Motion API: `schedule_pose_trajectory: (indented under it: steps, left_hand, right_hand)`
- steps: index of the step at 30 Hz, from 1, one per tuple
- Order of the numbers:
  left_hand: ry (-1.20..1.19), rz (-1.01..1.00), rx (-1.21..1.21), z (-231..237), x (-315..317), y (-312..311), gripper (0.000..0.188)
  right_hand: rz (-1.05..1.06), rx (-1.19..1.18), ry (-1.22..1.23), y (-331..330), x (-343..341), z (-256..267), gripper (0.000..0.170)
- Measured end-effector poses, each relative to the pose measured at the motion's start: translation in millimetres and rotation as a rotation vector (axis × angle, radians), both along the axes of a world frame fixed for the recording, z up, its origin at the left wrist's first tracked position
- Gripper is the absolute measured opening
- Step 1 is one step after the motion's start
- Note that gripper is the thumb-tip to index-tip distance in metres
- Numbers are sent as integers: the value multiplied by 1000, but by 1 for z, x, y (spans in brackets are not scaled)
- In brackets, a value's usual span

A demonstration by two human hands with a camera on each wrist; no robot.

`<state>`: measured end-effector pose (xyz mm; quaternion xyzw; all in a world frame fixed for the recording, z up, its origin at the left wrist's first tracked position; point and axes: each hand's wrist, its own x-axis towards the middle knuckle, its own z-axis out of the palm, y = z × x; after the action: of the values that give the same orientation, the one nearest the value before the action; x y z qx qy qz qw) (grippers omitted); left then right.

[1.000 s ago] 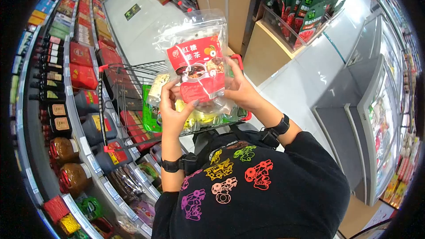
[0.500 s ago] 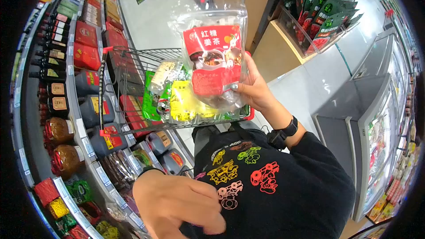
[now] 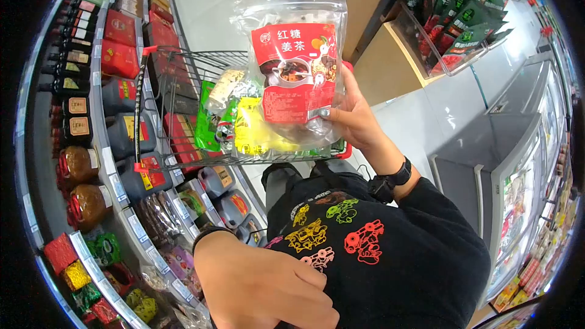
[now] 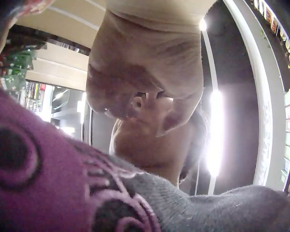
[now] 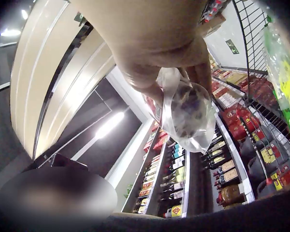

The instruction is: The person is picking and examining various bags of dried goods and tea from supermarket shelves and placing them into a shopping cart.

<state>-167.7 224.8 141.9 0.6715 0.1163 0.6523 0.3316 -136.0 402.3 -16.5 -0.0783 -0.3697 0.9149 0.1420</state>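
My right hand (image 3: 359,116) grips a clear zip pouch of brown sugar ginger tea (image 3: 295,73) by its lower right side, thumb across the front. The pouch stands upright over the shopping cart (image 3: 201,61), its red label facing me. From below, the right wrist view shows the bottom of the clear pouch (image 5: 188,116) beneath my fingers. My left hand (image 3: 268,280) is raised close to the head camera, in front of my black shirt (image 3: 402,268). Its fingers are loosely bent and hold nothing; in the left wrist view the hand (image 4: 145,72) overlaps the lower face.
In the cart lie a yellow packet (image 3: 250,125), a green packet (image 3: 207,116) and a pale clear-wrapped pack (image 3: 225,88). Shelves with bottles (image 3: 76,85) and jugs (image 3: 131,134) line the left. A bin of green pouches (image 3: 463,27) and a grey freezer (image 3: 463,176) stand right.
My left hand has let go of the pouch and come up toward the head camera. The right hand keeps the pouch, which now appears slightly farther right and higher in view.
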Motion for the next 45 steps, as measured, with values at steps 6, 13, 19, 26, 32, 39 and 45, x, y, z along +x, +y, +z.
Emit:
schedule_pose_trajectory:
  steps: [6, 13, 19, 26, 32, 39, 45]
  left_hand:
    - [-20, 27, -164, 18, -10, -4, 45]
    - [108, 105, 42, 1, 22, -46, 46]
    - [-15, 490, -205, 22, 106, -115, 30]
    - [212, 603, -762, 40, 245, -199, 27]
    - [-4, 796, -530, 31, 372, -234, 37]
    - [-211, 1080, -543, 54, 489, -253, 7]
    - [198, 1284, -58, 47, 511, -269, 38]
  right_hand:
    - [148, 24, -64, -9, -17, 0, 85]
    - [372, 71, -78, -56, -28, 9, 85]
    - [609, 115, 2, -132, -10, 23, 84]
    - [917, 205, 82, -237, 74, 26, 85]
    - [1185, 151, 220, -312, 192, 28, 88]
    - [1539, 133, 201, -362, 287, 18, 89]
    - [1752, 155, 158, -386, 314, 17, 87]
